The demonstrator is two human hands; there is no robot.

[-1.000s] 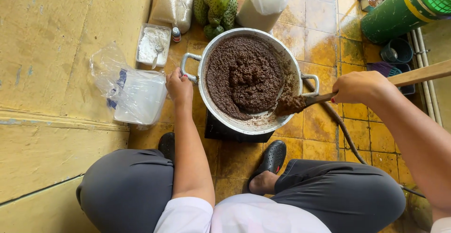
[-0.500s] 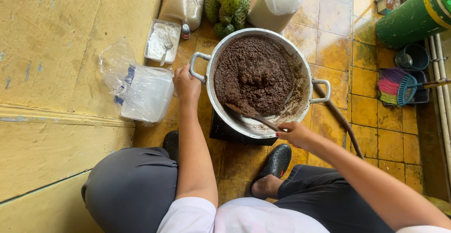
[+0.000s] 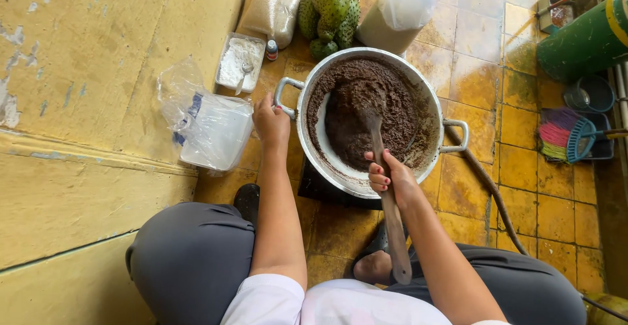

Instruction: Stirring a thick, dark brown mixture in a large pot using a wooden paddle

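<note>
**Now: both hands on a pot of dark paste**

Squarely at the centre sits the metal pot (image 3: 366,184), on a dark burner (image 3: 320,191) over yellow floor tiles (image 3: 523,200), filled with dark brown paste (image 3: 373,115). The left hand (image 3: 271,123) is closed on the pot's handle at nine o'clock. The right hand (image 3: 387,178), at the rim's six o'clock, is wrapped tight around a wooden paddle (image 3: 386,200) whose blade lies buried in the paste. Green cactus pads (image 3: 330,11) lie at twelve o'clock; a clear plastic bag (image 3: 209,132) rests at nine o'clock, beside the wall.
</note>
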